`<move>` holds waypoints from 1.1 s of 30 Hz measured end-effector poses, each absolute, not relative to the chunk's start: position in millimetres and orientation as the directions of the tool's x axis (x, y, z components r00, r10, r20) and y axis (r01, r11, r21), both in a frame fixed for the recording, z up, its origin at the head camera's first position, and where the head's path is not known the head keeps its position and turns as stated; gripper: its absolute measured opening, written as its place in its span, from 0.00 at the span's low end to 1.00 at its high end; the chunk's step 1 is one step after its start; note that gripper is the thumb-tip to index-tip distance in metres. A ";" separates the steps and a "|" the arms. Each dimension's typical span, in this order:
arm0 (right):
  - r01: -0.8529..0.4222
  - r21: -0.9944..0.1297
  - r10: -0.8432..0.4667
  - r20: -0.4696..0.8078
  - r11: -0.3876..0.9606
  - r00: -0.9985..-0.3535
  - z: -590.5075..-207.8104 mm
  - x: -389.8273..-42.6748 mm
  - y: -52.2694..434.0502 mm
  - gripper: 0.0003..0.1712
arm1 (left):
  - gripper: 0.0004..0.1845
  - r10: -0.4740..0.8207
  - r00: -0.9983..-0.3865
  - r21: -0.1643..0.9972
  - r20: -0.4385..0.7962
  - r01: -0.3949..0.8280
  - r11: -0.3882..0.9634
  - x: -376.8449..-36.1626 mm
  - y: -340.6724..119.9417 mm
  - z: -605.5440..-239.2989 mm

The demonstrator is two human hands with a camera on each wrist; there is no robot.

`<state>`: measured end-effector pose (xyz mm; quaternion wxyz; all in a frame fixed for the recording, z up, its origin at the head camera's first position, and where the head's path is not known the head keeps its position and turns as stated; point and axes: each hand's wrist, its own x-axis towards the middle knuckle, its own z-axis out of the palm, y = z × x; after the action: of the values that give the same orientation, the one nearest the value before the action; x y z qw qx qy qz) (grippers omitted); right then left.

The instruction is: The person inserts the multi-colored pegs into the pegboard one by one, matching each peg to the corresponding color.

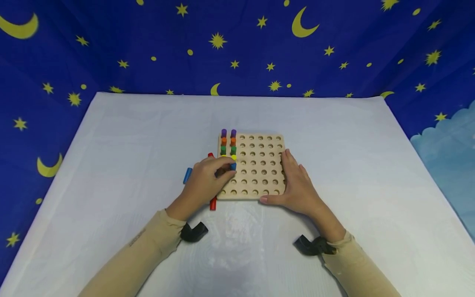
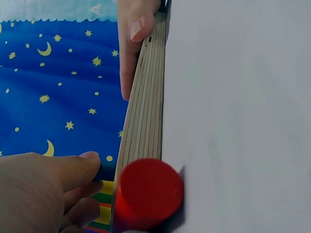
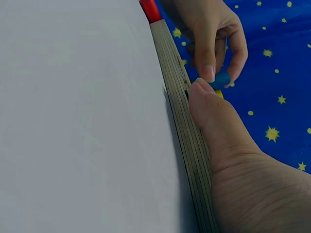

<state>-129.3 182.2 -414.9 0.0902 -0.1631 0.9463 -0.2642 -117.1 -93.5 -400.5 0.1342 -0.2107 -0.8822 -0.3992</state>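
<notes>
Over the left part of the wooden pegboard [image 1: 249, 176], the left hand's [image 1: 203, 177] thumb and fingertips pinched a blue peg [image 1: 233, 166] beside a yellow peg [image 1: 233, 157]. The right hand [image 1: 299, 185], thumb and fingers apart, braced the pegboard's near-right corner; steady bracing and an upright peg probably helped.

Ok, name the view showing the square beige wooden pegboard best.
Head view: it shows the square beige wooden pegboard from above, holes included, though the left hand covers part. The left wrist view shows only a layered side edge, partly behind a red cylindrical peg; the right wrist view, an edge partly covered by the right hand.
</notes>
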 end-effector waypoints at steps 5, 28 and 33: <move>-0.267 -0.533 -0.361 -0.078 0.803 -0.929 -413.4 -129.7 180.9 0.85 | 0.11 0.259 -0.883 0.639 0.391 0.463 0.614 -118.6 -91.3 -399.0; -0.262 -0.538 -0.360 -0.084 0.801 -0.929 -415.0 -128.5 179.2 0.86 | 0.25 0.106 -0.955 0.781 0.277 0.288 0.553 -110.1 -125.5 -387.4; -0.258 -0.534 -0.353 -0.083 0.805 -0.932 -413.6 -129.3 180.9 0.86 | 0.26 0.080 -0.994 0.801 0.070 0.104 0.589 -106.8 -154.5 -385.1</move>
<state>-129.3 180.9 -413.6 0.0894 -0.1616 0.9458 -0.2671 -106.8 -154.5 -385.1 0.0132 -0.0516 -0.8912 -0.4504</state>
